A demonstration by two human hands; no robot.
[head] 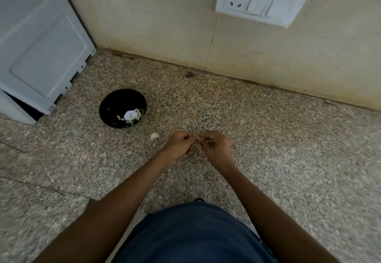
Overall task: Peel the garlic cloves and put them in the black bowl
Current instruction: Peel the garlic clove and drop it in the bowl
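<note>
we see both hands meet over the speckled granite bench point(268, 139), the left hand point(180, 144) and right hand point(215, 146) each with fingers curled, pinching a small pale garlic clove point(199, 139) between them. its long axis seems to run left to right, though it is too small to be sure. the round black bowl point(109, 102), up and left, holds peeled pale cloves point(132, 115). a scrap of white garlic skin point(154, 136) lies between the bowl and the hands.
</note>
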